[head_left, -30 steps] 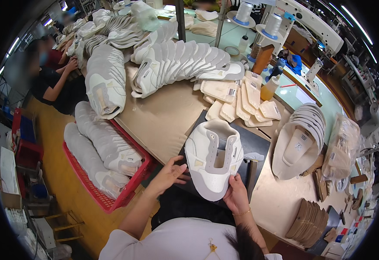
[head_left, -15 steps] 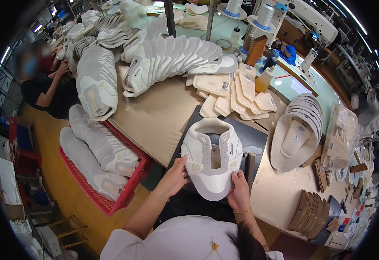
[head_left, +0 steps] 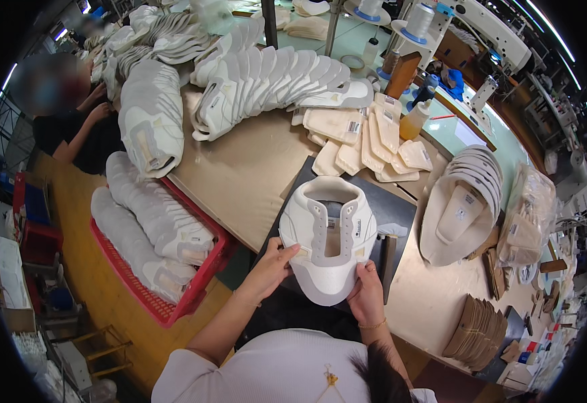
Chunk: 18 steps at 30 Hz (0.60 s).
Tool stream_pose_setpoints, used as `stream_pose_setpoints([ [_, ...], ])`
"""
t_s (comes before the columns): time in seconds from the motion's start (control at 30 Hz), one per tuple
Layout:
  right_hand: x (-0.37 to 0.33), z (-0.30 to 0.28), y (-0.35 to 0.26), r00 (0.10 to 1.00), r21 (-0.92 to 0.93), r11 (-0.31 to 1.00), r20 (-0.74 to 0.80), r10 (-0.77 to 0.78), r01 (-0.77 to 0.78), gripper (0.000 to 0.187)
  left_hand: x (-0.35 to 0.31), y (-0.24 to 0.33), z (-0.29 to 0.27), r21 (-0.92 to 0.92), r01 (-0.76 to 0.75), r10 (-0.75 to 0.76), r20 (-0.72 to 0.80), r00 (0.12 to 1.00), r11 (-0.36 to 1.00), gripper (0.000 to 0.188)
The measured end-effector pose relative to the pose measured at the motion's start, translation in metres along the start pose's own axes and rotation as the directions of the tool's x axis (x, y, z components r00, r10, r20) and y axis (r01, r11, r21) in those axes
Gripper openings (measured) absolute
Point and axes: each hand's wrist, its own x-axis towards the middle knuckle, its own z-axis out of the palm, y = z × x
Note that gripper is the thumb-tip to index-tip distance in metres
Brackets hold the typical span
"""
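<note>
A white and grey shoe upper [head_left: 327,287] is held between my two hands, toe toward me and its opening facing up. My left hand [head_left: 270,270] grips its left side, with the thumb laid on the outer face. On the other side my right hand [head_left: 366,294] pinches the edge near the toe, thumb on top; its other fingers are partly hidden beneath. Under the upper lies a black board [head_left: 299,180] on the table. Beside the upper, a hammer-like tool [head_left: 389,250] with a metal head rests on that board.
Long rows of nested uppers [head_left: 266,84] cover the far table, and more fill a red basket [head_left: 203,295] at left. Cream padded pieces [head_left: 357,144] lie beyond the board. At right are stacked uppers [head_left: 451,215] and brown pieces [head_left: 476,332]. A co-worker [head_left: 82,138] sits far left.
My left thumb has slid farther onto the side of the upper. The upper stays in both hands, and the whole view has shifted slightly.
</note>
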Motion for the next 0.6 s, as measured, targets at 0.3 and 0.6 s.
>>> stream_pose_setpoints([
  [0.3,0.006,-0.021,-0.001,0.999,-0.310,0.950,-0.020,-0.043,0.035,0.029,0.006,-0.015,0.004,0.220,-0.237,0.280,-0.189,0.941,0.946,0.066],
  [0.6,0.004,-0.014,0.002,0.956,-0.625,0.746,0.004,-0.293,0.231,0.070,0.001,-0.022,0.008,0.261,-0.326,0.362,-0.103,0.927,0.909,0.069],
])
